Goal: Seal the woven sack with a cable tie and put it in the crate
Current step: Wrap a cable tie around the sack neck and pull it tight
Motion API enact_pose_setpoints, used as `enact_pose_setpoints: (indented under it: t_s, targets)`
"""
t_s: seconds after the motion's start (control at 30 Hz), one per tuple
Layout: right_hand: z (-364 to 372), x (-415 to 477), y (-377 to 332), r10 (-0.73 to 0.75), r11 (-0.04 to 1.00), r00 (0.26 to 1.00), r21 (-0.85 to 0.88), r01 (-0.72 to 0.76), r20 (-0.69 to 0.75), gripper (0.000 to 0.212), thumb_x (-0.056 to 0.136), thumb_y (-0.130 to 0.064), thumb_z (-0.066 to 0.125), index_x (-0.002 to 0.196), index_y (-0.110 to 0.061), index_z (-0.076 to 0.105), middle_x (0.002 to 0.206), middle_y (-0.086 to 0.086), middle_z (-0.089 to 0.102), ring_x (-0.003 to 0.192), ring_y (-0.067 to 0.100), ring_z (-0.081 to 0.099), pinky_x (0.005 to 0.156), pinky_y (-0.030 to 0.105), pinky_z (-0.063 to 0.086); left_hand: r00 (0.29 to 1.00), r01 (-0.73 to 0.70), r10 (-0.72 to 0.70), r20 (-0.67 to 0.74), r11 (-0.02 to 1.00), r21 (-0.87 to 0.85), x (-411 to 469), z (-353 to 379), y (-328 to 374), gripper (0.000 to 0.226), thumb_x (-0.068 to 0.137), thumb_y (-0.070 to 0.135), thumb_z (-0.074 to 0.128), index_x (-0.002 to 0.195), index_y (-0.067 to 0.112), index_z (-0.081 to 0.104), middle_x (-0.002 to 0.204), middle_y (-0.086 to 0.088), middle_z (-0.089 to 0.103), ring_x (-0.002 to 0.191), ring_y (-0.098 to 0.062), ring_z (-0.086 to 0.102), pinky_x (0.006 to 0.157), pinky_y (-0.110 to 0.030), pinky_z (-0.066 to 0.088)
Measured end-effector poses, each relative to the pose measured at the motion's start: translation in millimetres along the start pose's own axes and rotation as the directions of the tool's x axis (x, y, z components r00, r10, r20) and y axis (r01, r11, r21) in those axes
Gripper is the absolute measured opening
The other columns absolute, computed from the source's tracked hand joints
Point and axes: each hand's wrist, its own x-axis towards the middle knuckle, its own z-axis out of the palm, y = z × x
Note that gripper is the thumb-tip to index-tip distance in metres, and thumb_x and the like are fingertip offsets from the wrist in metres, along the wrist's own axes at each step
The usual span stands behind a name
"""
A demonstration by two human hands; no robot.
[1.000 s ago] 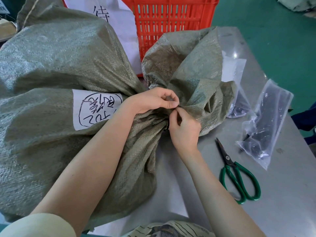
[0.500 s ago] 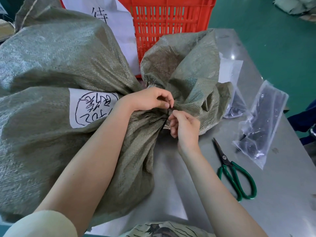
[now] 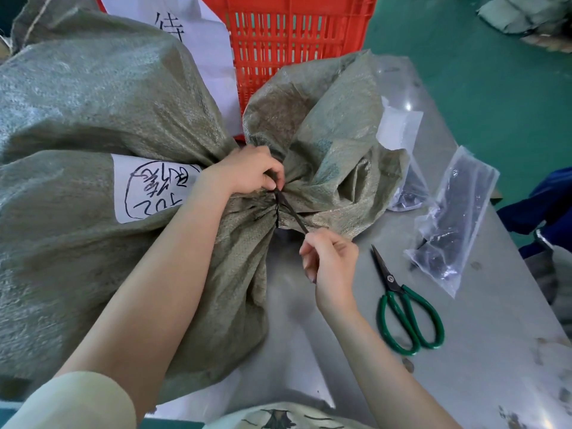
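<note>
Head view: a big grey-green woven sack (image 3: 93, 243) lies across the left of a metal table (image 3: 464, 382), its neck bunched near the middle and its loose mouth flaring up to the right. The left hand (image 3: 250, 173) is closed on the gathered neck, fingers pinched at the point where a black cable tie (image 3: 289, 212) circles the fabric. The tie's free tail runs down and right to the right hand (image 3: 331, 258), which is closed around its end, clear of the sack and above bare table. A white label (image 3: 148, 190) with handwritten marks sits on the sack just beside the left wrist.

Behind the sack's mouth stands the red crate (image 3: 294, 41), its slatted wall touching or nearly touching the fabric; a white sheet (image 3: 201, 51) hangs beside it. Right of the right hand, green-handled scissors (image 3: 402, 308) lie flat, blades pointing toward the sack, apart from it. Further right a clear plastic bag (image 3: 452, 218) of dark items rests near the table's right edge, beyond which green floor (image 3: 495, 72) shows. Open tabletop runs between the scissors and the near edge.
</note>
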Motion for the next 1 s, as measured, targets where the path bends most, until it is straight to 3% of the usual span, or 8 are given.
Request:
enact_pose_setpoints:
  t_s: [0.2,0.33,0.4,0.5,0.6,0.67,0.8,1.0]
  targets:
    - [5,34,-18,0.347,0.923,0.92,-0.239,-0.3,0.183,0.034,0.079,-0.035,0.051,0.052,-0.015,0.059,0.036,-0.003,0.054,0.027,0.008,0.04,0.035,0.013,0.024,0.986,-0.052,0.05,0.159,0.999,0.01,-11,-20,-6,0.027,0.079,0.014,0.07,0.104,0.021,0.067,0.088,0.006,0.052,0.09,-0.011,0.048,0.076,-0.023,0.034]
    - [33,54,-31,0.44,0.815,0.891,-0.464,-0.346,0.11,0.044,0.087,-0.049,0.048,0.063,-0.015,0.059,0.051,0.0,0.053,0.03,0.007,0.035,0.035,0.012,0.019,0.988,-0.102,0.099,0.12,0.995,0.017,-11,-15,-2,0.021,0.072,0.019,0.074,0.091,0.019,0.066,0.091,-0.001,0.061,0.087,-0.016,0.053,0.08,-0.033,0.047]
    - [46,60,-32,0.456,0.822,0.883,-0.434,-0.368,0.114,0.046,0.089,-0.049,0.046,0.063,-0.013,0.059,0.053,0.002,0.049,0.023,0.005,0.029,0.029,0.008,0.014,0.991,-0.118,0.119,0.054,0.993,-0.016,-14,-9,0,0.013,0.071,0.011,0.068,0.08,0.019,0.064,0.085,-0.006,0.063,0.082,-0.021,0.057,0.081,-0.042,0.05]
    - [52,67,-33,0.537,0.819,0.837,-0.304,-0.487,0.104,0.05,0.088,-0.05,0.045,0.057,-0.012,0.055,0.043,-0.002,0.045,0.02,0.004,0.023,0.029,0.004,0.01,0.991,-0.133,0.133,-0.004,0.989,0.061,-13,-1,3,0.02,0.075,0.006,0.062,0.092,0.014,0.067,0.095,-0.013,0.067,0.093,-0.028,0.062,0.078,-0.036,0.048]
    - [52,67,-27,0.497,0.83,0.865,-0.327,-0.452,0.067,0.038,0.091,-0.028,0.048,0.055,-0.015,0.047,0.031,-0.007,0.038,0.019,0.002,0.02,0.026,0.007,0.009,0.987,-0.158,0.158,0.012,0.984,0.08,-12,-2,-1,0.014,0.071,0.021,0.074,0.073,0.023,0.06,0.079,-0.001,0.057,0.083,-0.025,0.058,0.056,-0.026,0.034]
    - [52,60,-22,0.436,0.86,0.899,-0.316,-0.4,0.049,0.035,0.09,-0.017,0.048,0.055,-0.013,0.046,0.031,-0.006,0.038,0.017,0.002,0.023,0.025,0.007,0.012,0.99,-0.138,0.137,0.014,0.987,0.087,-13,-3,-4,0.013,0.068,0.022,0.076,0.076,0.023,0.066,0.079,0.007,0.055,0.079,-0.017,0.054,0.049,-0.022,0.025]
    - [50,41,-12,0.366,0.907,0.93,-0.242,-0.346,0.043,0.037,0.088,-0.009,0.048,0.052,-0.01,0.044,0.026,-0.008,0.034,0.016,0.002,0.023,0.024,0.008,0.013,0.993,-0.113,0.105,0.058,0.982,0.153,-10,-5,-2,0.014,0.069,0.015,0.074,0.078,0.024,0.07,0.089,0.002,0.074,0.091,-0.016,0.062,0.062,-0.025,0.03]
    - [40,23,-6,0.288,0.921,0.958,-0.273,-0.278,-0.003,0.038,0.085,-0.007,0.048,0.048,-0.012,0.042,0.029,-0.008,0.031,0.022,0.003,0.019,0.027,0.01,0.013,0.995,-0.096,0.089,0.04,0.957,0.272,-4,2,1,0.023,0.066,0.022,0.079,0.088,0.021,0.073,0.103,0.0,0.073,0.104,-0.024,0.061,0.076,-0.028,0.029]
